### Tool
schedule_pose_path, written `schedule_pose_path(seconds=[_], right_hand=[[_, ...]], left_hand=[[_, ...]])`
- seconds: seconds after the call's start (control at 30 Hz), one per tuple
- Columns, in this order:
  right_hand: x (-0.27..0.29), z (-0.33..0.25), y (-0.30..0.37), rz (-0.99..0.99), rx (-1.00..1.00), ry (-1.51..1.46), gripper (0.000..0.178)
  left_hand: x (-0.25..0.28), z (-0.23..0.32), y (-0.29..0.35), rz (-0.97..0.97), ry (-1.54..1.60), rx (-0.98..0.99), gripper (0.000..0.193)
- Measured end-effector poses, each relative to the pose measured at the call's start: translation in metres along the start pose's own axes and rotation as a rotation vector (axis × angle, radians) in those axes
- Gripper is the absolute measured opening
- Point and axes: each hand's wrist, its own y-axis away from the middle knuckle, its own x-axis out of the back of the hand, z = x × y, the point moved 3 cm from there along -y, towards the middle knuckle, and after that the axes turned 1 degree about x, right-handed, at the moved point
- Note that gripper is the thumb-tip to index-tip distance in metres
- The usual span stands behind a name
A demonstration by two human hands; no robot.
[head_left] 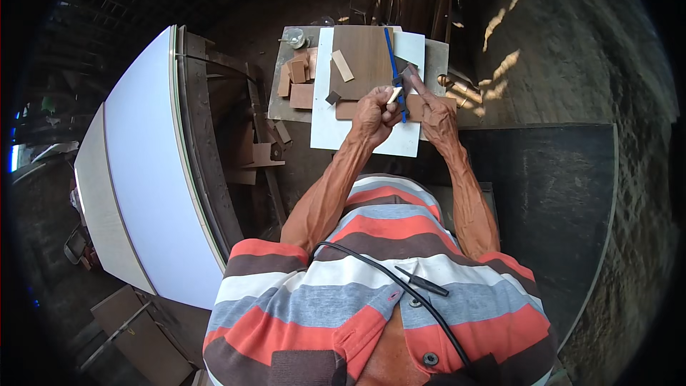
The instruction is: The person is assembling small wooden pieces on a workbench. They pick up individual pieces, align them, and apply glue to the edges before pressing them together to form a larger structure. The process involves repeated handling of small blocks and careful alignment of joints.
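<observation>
My left hand (373,118) is closed, with a small pale wood strip (394,95) pinched between thumb and fingers. Beside it, my right hand (438,120) has its index finger stretched forward, against a thin dark flat piece (409,77); its other fingers are partly hidden. A long blue bar-like tool (391,53) runs down the right side of a brown wood board (364,46), between my hands. The board lies on a white panel (332,136). A narrow brown wood strip (346,110) shows beside my left hand. Another pale wood strip (342,66) rests on the board.
Small brown wood blocks (299,71) and a glass jar (296,39) stand on the worktable (280,109) at the left. A large white sheet (153,164) leans at my left. To my right is a dark panel (543,200) beside a rough wall (607,50).
</observation>
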Motion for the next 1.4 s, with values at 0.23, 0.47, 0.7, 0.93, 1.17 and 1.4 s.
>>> schedule_pose_path(seconds=[0.23, 0.47, 0.7, 0.93, 1.17, 1.4], right_hand=[[-0.009, -0.005, 0.014, 0.035, 0.074, -0.086, 0.07], [-0.005, 0.007, 0.008, -0.006, 0.04, 0.016, 0.069], [-0.008, -0.005, 0.01, -0.082, 0.094, 0.066, 0.065], [-0.008, 0.003, 0.02, -0.224, 0.126, 0.083, 0.059], [0.018, 0.023, 0.014, -0.016, -0.067, -0.149, 0.056], [0.007, 0.037, 0.024, 0.002, -0.2, -0.247, 0.059]], left_hand=[[0.002, 0.009, 0.014, 0.015, 0.048, 0.02, 0.011], [-0.001, -0.002, -0.005, -0.039, 0.063, 0.014, 0.015], [0.007, 0.0, -0.007, -0.04, 0.014, -0.04, 0.017], [0.005, -0.008, -0.004, 0.086, -0.038, -0.09, 0.021], [0.01, -0.013, 0.0, 0.303, -0.325, -0.26, 0.01], [-0.009, -0.025, 0.009, 0.328, -0.318, -0.292, 0.008]])
